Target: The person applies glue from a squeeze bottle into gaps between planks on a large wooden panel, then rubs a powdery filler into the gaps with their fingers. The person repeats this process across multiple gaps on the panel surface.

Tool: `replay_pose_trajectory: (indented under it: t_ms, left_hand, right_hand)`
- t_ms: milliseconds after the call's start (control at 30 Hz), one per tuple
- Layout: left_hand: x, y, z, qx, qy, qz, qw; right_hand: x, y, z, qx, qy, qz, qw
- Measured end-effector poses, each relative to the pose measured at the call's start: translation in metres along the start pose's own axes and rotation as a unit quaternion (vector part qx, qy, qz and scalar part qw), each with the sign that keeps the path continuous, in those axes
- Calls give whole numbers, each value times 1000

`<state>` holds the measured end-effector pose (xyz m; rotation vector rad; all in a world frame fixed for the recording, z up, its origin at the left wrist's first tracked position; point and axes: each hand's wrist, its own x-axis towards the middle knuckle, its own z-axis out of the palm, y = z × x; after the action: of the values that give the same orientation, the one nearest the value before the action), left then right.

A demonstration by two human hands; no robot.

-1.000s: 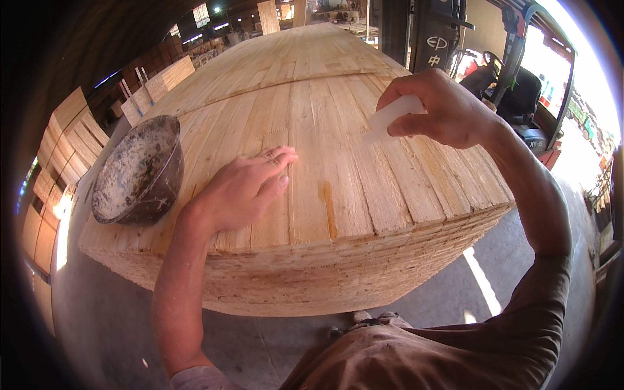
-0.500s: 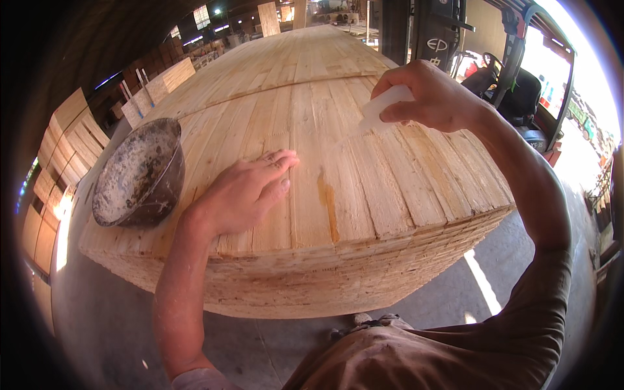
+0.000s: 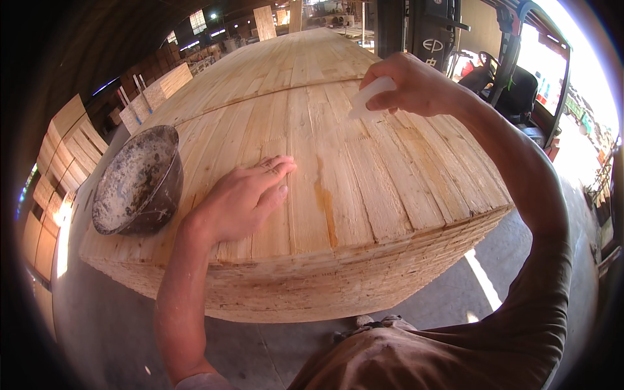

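A broad wooden panel (image 3: 354,188) made of joined strips lies on top of a stack of similar panels. My left hand (image 3: 242,198) rests on it, fingers stretched out and pointing right, holding nothing. Over the panel's right half, my right hand (image 3: 411,86) grips a translucent white plastic scraper (image 3: 372,99), its wide edge tilted down toward the wood. Whether that edge touches the surface is hard to tell. To the left of my left hand sits a dark bowl (image 3: 140,179), tilted and crusted inside with pale filler. An orange-brown streak (image 3: 326,209) marks the wood between my hands.
A seam (image 3: 260,97) crosses the panels farther back. At the right stands a forklift (image 3: 513,84), its dark mast behind my right hand. More wooden panels (image 3: 68,140) lean and lie stacked at the left. Concrete floor (image 3: 260,354) surrounds the stack.
My right hand has shifted a little left and away with the scraper. The left hand stays in nearly the same spot on the panel.
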<state>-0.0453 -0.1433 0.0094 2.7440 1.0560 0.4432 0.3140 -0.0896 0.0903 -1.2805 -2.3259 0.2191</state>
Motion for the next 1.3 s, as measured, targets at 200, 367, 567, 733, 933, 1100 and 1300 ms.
replay_pose_trajectory:
  t_ms: [200,367,567,733,933,1100,1300]
  left_hand:
    - [0,1,0,6,3,-1,1000]
    - [0,2,1,-4,10,-10,1000]
    - [1,0,1,-4,9,1,1000]
    - [1,0,1,2,10,5,1000]
    - [1,-1,1,11,20,16,1000]
    - [1,-3,2,14,26,23,999]
    - [1,-3,2,-5,22,19,1000]
  right_hand:
    - [11,1,0,5,3,-5,1000]
    - [23,10,3,-1,6,8,1000]
    - [38,21,5,-4,0,7,1000]
    - [49,27,6,-6,9,16,1000]
    - [62,34,9,3,18,14,1000]
    - [74,39,12,-5,9,24,1000]
    - [87,44,17,-6,11,19,1000]
